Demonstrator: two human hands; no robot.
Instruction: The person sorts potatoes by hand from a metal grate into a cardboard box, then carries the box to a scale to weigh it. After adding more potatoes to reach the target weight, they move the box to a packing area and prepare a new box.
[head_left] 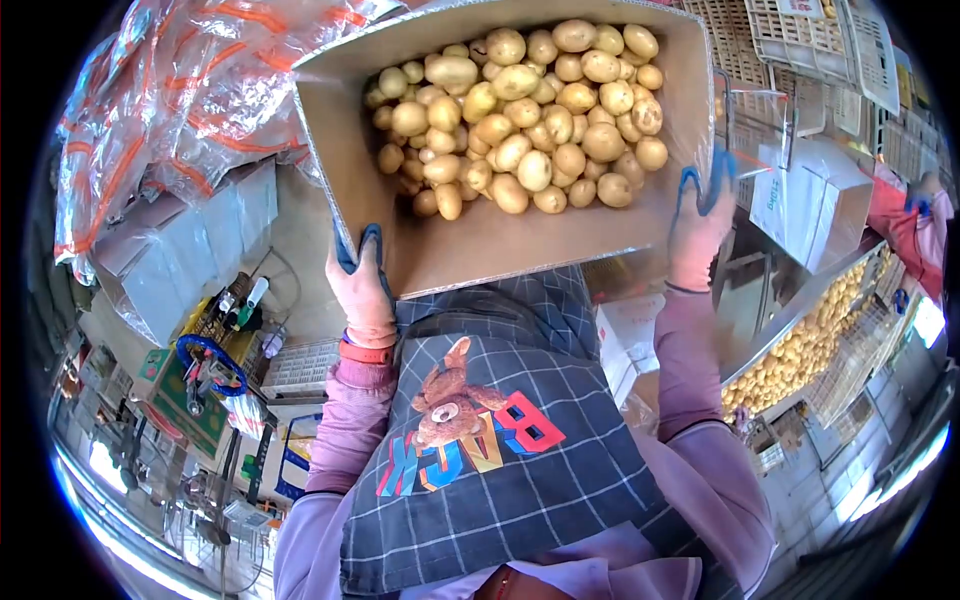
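Observation:
In front of me is an open cardboard box (480,255) with a heap of small yellow potatoes (520,120) in it. My left hand (362,285), in a pink glove with blue fingertips, grips the box at its near left corner. At the near right corner my right hand (703,215), gloved alike, is closed on the box wall and slightly blurred. Parts of the fingers on both hands are hidden by the cardboard. The box is held in front of my checked apron (500,400), its opening facing me.
Clear plastic bags with orange stripes (215,90) lie at upper left over grey-white cartons (205,235). White plastic crates (800,40) are stacked at upper right, near a white carton (810,200). More potatoes (800,350) fill a long tray at right. Another person's pink sleeve (905,225) shows at far right.

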